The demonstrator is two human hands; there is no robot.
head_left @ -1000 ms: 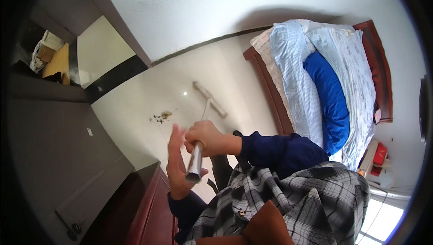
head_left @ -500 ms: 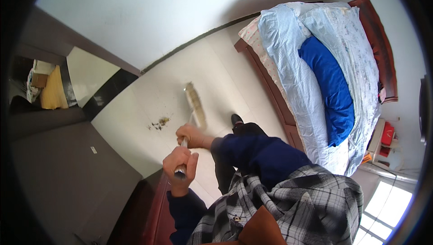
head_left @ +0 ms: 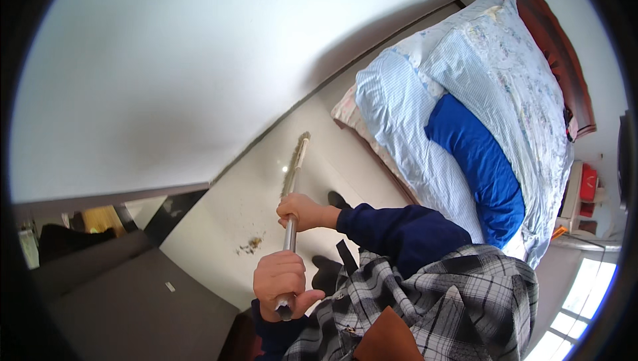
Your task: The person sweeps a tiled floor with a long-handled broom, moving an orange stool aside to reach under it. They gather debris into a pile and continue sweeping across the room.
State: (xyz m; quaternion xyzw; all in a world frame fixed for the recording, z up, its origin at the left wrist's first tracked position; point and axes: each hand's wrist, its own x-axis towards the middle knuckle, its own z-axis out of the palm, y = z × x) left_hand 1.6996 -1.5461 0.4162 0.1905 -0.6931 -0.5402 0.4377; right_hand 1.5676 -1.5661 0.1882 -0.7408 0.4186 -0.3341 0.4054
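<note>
Broom [head_left: 290,235] is slanting away from the person over the pale tiled floor [head_left: 219,235] in the head view, its metal handle running through both hands. Handling it well is probably calling for a firm but unforced hold, with the farther hand doing the guiding and the nearer one serving as the pivot. Short, low strokes with the bristles pressing evenly on the tiles would likely be scattering less of the dark and brown debris [head_left: 250,246], and a little room should be going to the dark shoe [head_left: 337,199] just right of the handle. As for the grip, the left hand [head_left: 282,278] is wrapping the handle near its hollow end, closest to the body, while the right hand [head_left: 302,213] is clasping it farther along, a bare length of handle showing between them. The brush head [head_left: 303,150] is lying beyond both hands, toward the base of the white wall [head_left: 166,95]; whether all its bristles are touching the floor, I cannot tell. The debris is sitting nearer and to the left, apart from the brush head.
</note>
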